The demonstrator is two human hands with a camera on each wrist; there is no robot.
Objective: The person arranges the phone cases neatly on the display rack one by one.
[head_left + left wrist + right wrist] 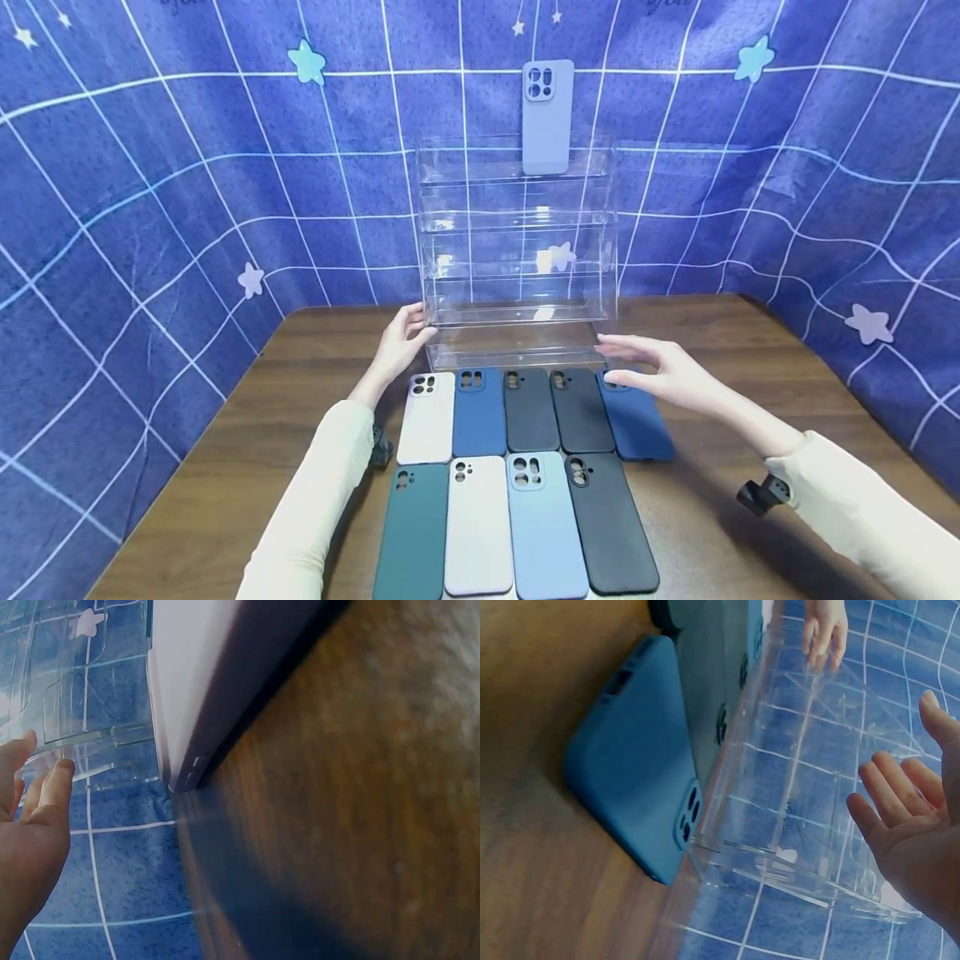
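A clear tiered acrylic display stand (517,312) stands at the back of the table, with a pale lavender phone case (547,125) upright on its top tier. My left hand (401,343) is at the stand's lower left side, fingertips right at the clear edge and fingers loosely bent. At the lower right corner is my right hand (663,371), its fingers stretched toward the stand and thumb apart, with nothing held. Below that hand lies a dark blue phone case (637,425), partly covered by it in the head view. A white phone case (427,421) lies nearest the left hand.
Between those two lie another blue case (480,417) and two black cases. The front row holds a green case (411,533), a white case (478,529), a light blue case (547,529) and a black case (613,529). Blue patterned cloth (337,208) hangs behind the wooden table.
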